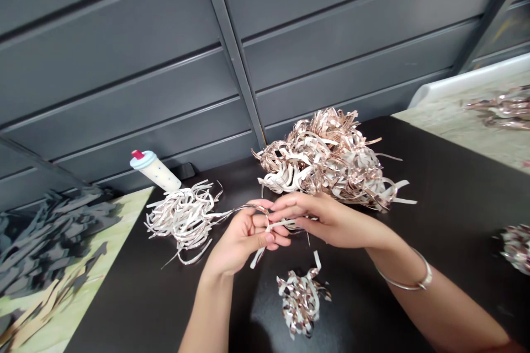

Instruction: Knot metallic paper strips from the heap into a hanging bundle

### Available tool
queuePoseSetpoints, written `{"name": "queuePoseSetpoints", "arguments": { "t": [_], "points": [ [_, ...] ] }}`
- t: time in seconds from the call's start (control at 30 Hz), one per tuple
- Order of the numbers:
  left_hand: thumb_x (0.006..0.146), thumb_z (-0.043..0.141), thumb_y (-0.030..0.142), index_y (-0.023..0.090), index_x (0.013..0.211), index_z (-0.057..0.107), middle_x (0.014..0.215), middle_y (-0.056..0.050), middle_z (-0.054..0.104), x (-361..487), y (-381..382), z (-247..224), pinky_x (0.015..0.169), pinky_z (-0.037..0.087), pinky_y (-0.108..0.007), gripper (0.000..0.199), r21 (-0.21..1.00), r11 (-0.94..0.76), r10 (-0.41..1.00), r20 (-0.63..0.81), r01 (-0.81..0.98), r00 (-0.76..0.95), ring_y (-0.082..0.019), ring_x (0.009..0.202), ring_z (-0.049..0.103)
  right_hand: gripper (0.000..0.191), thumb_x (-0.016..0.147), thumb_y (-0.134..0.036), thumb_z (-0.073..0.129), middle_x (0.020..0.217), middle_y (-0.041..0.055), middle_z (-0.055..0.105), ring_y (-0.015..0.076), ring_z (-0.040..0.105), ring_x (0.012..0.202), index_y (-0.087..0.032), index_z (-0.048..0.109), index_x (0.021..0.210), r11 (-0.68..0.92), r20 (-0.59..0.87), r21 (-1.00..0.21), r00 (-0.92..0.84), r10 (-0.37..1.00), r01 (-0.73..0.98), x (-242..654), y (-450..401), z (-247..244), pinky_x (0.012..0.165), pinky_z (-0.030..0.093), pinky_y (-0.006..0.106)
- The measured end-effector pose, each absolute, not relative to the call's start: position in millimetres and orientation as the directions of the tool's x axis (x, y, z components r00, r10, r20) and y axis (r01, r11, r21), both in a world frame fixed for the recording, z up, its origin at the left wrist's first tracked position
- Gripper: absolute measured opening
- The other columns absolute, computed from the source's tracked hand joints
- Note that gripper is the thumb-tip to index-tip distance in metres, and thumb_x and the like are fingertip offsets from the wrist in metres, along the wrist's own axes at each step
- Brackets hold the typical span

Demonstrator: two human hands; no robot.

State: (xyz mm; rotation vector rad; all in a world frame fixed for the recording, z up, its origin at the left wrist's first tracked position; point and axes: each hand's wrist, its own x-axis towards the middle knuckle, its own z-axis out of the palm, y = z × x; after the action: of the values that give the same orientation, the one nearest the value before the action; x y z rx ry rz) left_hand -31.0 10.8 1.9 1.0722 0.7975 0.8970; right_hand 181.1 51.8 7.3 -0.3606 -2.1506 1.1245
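Observation:
In the middle of the head view, my left hand (240,241) is closed around a few narrow strips (282,224), white on one side and shiny rose-gold on the other. Their tails run left to a loose pile of white-faced strips (182,218). My right hand (333,222), with a silver bangle at its wrist, meets the left one. Its fingers are bent over the same strips, and its thumb and fingertips pinch their right part. A short end hangs below my left fingers. Nearer me lies a small clump of crinkled strips (300,300).
Behind my hands is a large heap of rose-gold and white strips (327,160) on the black table (136,287). A tumbler with a blue lid (156,170) leans at the back left. Dark scraps (53,237) lie far left, and another clump (517,248) sits far right.

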Motion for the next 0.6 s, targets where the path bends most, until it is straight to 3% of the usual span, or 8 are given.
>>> {"name": "queuePoseSetpoints", "arguments": {
  "t": [0.1, 0.23, 0.33, 0.4, 0.5, 0.6],
  "points": [
    [0.074, 0.076, 0.018, 0.018, 0.110, 0.049, 0.081, -0.005, 0.073, -31, 11, 2, 0.062, 0.053, -0.022, 0.045, 0.946, 0.227, 0.878, -0.097, -0.231, 0.468, -0.021, 0.075, 0.073, 0.031, 0.091, -0.012, 0.050, 0.107, 0.0078, 0.072, 0.0142, 0.068, 0.089, -0.019, 0.053, 0.121, 0.468, 0.366, -0.880, -0.749, 0.552, -0.085, 188, 57, 6, 0.074, 0.053, 0.025],
    [0.072, 0.076, 0.018, 0.016, 0.106, 0.050, 0.076, -0.005, 0.073, -34, 13, 3, 0.057, 0.049, -0.020, 0.043, 0.942, 0.229, 0.875, -0.090, -0.243, 0.476, -0.019, 0.068, 0.072, 0.019, 0.087, -0.026, 0.060, 0.099, 0.0087, 0.073, 0.0158, 0.069, 0.086, -0.017, 0.059, 0.104, 0.268, 0.300, -0.950, -0.709, 0.638, -0.160, 191, 68, -1, 0.073, 0.052, 0.027],
    [0.073, 0.076, 0.021, 0.015, 0.105, 0.050, 0.073, -0.004, 0.071, -37, 14, 4, 0.056, 0.048, -0.020, 0.042, 0.954, 0.220, 0.875, -0.101, -0.203, 0.474, -0.016, 0.061, 0.070, 0.029, 0.084, -0.039, 0.064, 0.092, 0.0083, 0.074, 0.0181, 0.070, 0.085, -0.017, 0.059, 0.102, 0.116, 0.272, -0.956, -0.665, 0.696, -0.269, 192, 78, -6, 0.076, 0.053, 0.030],
    [0.075, 0.074, 0.024, 0.015, 0.106, 0.050, 0.072, -0.003, 0.069, -36, 13, 4, 0.058, 0.048, -0.021, 0.041, 0.967, 0.201, 0.887, -0.112, -0.157, 0.447, -0.014, 0.059, 0.068, 0.044, 0.086, -0.056, 0.053, 0.087, 0.0087, 0.074, 0.0217, 0.070, 0.088, -0.017, 0.059, 0.104, 0.048, 0.263, -0.942, -0.643, 0.720, -0.331, 192, 82, -7, 0.080, 0.053, 0.036],
    [0.077, 0.072, 0.029, 0.016, 0.108, 0.049, 0.072, -0.001, 0.066, -32, 9, 5, 0.060, 0.049, -0.023, 0.041, 0.982, 0.160, 0.918, -0.111, -0.100, 0.380, -0.013, 0.059, 0.067, 0.052, 0.086, -0.065, 0.044, 0.079, 0.0075, 0.070, 0.0217, 0.068, 0.082, -0.017, 0.061, 0.097, 0.194, 0.327, -0.935, -0.514, 0.793, -0.297, 188, 77, -4, 0.077, 0.053, 0.036],
    [0.077, 0.072, 0.027, 0.017, 0.114, 0.048, 0.072, 0.001, 0.064, -27, 5, 4, 0.065, 0.050, -0.025, 0.046, 0.989, 0.142, 0.929, -0.116, -0.047, 0.350, -0.014, 0.065, 0.068, 0.036, 0.076, -0.053, 0.068, 0.076, 0.0037, 0.064, 0.0174, 0.061, 0.072, -0.018, 0.062, 0.083, 0.515, 0.469, -0.857, -0.434, 0.769, -0.014, 173, 60, -3, 0.067, 0.049, 0.030]
  ]
}}
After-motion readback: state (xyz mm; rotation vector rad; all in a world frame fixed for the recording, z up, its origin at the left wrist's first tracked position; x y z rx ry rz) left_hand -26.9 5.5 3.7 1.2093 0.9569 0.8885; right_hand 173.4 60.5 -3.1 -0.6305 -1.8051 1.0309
